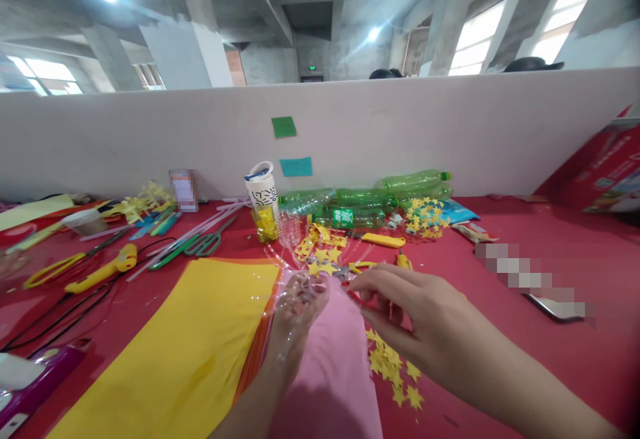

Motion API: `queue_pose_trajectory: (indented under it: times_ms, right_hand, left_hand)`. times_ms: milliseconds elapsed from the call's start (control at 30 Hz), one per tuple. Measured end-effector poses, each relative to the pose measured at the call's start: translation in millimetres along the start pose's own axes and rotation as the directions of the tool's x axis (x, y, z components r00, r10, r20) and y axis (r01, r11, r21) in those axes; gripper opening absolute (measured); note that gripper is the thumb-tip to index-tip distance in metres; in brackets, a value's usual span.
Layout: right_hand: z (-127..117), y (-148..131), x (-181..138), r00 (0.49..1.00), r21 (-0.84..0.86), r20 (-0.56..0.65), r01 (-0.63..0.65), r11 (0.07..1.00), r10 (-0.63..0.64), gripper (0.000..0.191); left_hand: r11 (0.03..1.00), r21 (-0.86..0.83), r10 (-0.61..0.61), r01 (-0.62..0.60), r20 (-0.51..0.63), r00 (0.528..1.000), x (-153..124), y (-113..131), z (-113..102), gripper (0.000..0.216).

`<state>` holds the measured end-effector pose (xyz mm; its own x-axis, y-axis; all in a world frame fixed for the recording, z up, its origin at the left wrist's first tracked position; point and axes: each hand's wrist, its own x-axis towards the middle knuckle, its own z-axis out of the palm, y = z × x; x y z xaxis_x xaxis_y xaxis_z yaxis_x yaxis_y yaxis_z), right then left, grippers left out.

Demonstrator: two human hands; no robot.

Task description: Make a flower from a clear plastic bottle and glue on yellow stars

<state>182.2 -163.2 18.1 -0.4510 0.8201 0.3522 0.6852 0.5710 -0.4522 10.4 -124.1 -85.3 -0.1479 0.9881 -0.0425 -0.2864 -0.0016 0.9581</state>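
My left hand (295,312) is closed around the neck end of a cut clear plastic bottle (319,283), whose thin see-through strips fan out away from me. Yellow paper stars (323,262) show just beyond it, some seemingly on the strips; contact is hard to make out. To the right, my right hand (400,295) hovers close to the bottle piece with bent fingers, thumb and forefinger apart. Nothing shows between them. Under both hands lie pink sheets (330,372), with yellow sheets (200,319) on the left. Loose yellow stars (387,359) lie below my right hand.
Green plastic bottles (363,207) lie along the white partition (150,139). A white cup (263,189) stands beside them. On the red table are green-handled scissors (205,244), a yellow glue gun (105,269), a yellow cutter knife (383,240) and a phone (555,307).
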Motion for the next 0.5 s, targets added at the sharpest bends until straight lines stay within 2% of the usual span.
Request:
queue_pose_trajectory:
  times_ms: [133,267,367,500]
  right_hand:
    - [-3.0,0.2,0.5,0.999,-0.045,0.008,-0.053,0.998,0.053,0.018]
    - [-4.2,3.2,-0.1,0.993,-0.087,0.008,-0.114,0.99,0.115,0.017]
    - [0.6,5.9,1.1,0.992,-0.105,0.065,-0.103,0.989,0.11,0.018]
    - [12.7,8.6,4.0,0.994,-0.136,0.094,-0.038,0.99,0.051,0.014]
  left_hand:
    - [1.0,-0.014,-0.009,0.009,0.007,1.0,0.4,-2.9,-1.2,0.028]
    - [0.996,-0.068,-0.066,0.063,-0.038,0.997,1.5,-7.9,-2.0,0.038]
    - [0.993,-0.082,-0.092,0.088,-0.046,0.995,0.2,-7.8,-1.4,0.041]
    - [0.996,-0.049,-0.069,0.068,-0.015,0.998,-2.8,-2.8,0.0,0.035]
